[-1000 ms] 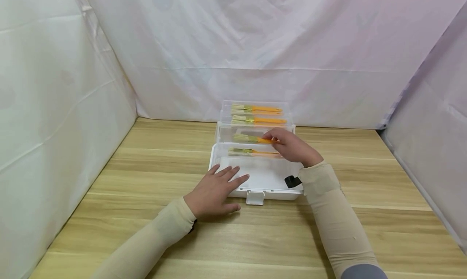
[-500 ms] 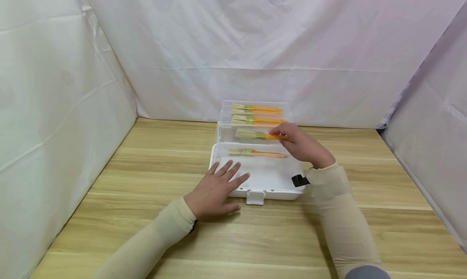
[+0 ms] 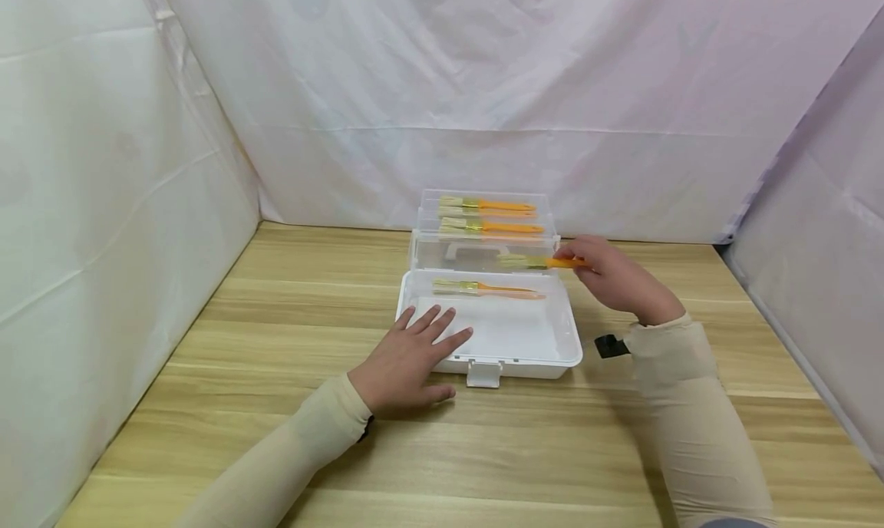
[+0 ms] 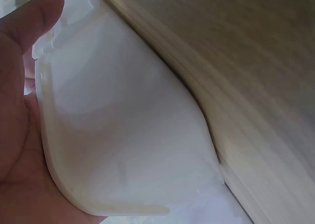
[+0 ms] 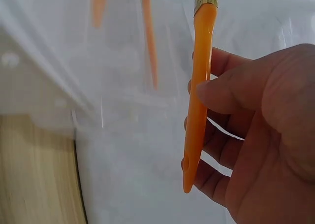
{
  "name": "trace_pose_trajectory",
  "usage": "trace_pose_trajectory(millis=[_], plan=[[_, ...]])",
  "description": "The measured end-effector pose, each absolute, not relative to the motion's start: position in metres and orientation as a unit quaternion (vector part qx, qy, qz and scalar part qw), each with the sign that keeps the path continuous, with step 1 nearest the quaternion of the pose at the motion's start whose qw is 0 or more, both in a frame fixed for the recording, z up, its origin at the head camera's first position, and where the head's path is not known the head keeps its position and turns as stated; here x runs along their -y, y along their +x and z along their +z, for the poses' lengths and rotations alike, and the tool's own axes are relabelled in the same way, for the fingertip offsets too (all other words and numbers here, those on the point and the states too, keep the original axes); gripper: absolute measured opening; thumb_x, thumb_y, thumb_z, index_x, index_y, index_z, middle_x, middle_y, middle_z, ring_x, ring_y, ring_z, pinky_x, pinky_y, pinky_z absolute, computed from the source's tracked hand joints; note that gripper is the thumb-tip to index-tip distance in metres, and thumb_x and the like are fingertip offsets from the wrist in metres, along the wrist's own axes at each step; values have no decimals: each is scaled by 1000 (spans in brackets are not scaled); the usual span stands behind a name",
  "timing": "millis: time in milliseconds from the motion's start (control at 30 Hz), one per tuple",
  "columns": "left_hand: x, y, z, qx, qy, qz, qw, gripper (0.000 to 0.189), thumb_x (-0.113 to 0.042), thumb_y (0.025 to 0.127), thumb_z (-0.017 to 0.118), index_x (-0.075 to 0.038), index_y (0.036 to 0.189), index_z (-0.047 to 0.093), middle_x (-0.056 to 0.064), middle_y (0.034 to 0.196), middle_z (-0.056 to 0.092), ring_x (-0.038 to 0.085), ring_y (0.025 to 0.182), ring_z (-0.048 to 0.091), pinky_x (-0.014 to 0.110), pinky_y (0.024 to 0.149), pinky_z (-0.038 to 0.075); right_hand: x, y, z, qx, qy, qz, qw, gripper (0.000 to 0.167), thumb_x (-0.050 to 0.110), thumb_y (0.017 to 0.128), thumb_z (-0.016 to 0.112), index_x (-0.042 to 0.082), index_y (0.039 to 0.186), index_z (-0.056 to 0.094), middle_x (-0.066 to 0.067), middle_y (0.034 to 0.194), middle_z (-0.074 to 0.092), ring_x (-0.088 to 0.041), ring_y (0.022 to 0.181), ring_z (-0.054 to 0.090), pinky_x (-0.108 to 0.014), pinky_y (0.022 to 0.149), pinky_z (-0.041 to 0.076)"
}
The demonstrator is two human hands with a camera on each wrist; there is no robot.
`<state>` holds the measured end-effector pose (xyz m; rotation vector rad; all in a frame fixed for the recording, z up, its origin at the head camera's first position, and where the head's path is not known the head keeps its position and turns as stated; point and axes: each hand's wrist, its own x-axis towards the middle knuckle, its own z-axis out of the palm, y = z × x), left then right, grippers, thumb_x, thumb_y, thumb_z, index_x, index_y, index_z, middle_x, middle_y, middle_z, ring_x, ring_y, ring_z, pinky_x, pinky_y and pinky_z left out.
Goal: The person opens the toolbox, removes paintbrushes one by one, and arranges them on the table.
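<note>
A clear plastic case point(image 3: 497, 332) with a white base stands unfolded on the table, its stepped see-through trays rising at the back. My left hand point(image 3: 400, 367) lies with spread, straight fingers over the case's front left corner; the left wrist view has the palm against its white wall point(image 4: 123, 115). Between thumb and fingers, my right hand point(image 3: 615, 278) pinches the orange handle of a paintbrush point(image 5: 199, 86). That brush is level above the case's right side, its pale bristles pointing left. Another paintbrush point(image 3: 470, 288) lies along the back of the base.
More orange-handled paintbrushes point(image 3: 507, 206) lie in the two upper trays. A white carry handle point(image 3: 476, 249) shows through the clear lid. The latch point(image 3: 483, 374) hangs down at the front. White cloth walls point(image 3: 483, 160) enclose the wooden table point(image 3: 290, 298) at the back and sides.
My right hand has moved right with the paintbrush, from over the middle of the case to its right edge. The left hand has stayed put.
</note>
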<state>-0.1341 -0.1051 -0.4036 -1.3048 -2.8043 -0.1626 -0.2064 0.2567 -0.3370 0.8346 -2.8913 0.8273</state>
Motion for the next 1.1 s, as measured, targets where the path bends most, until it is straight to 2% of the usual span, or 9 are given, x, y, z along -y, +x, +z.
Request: trace_pose_trajectory(millis=[467, 900, 1100], plan=[[105, -134, -404, 906, -421, -52, 23, 84, -58, 87, 66, -26, 157, 32, 12, 157, 35, 32, 145, 30, 59, 115, 18, -301, -211, -349, 943, 179, 280, -33, 31, -3, 99, 47, -2, 127, 59, -24, 129, 55, -42, 117, 51, -62, 96, 39], [104, -134, -401, 906, -420, -49, 21, 83, -57, 86, 67, -25, 156, 34, 13, 155, 38, 33, 144, 33, 59, 114, 20, -347, -223, -379, 940, 121, 311, -70, 31, 0, 101, 42, 1, 127, 59, -24, 133, 52, -39, 119, 46, -56, 92, 38], [104, -134, -402, 906, -419, -52, 17, 83, -57, 87, 67, -26, 156, 33, 12, 156, 38, 32, 144, 32, 58, 115, 18, -360, -231, -390, 946, 128, 289, -63, 32, -6, 97, 41, -3, 124, 59, -29, 130, 53, -45, 119, 47, -61, 94, 38]])
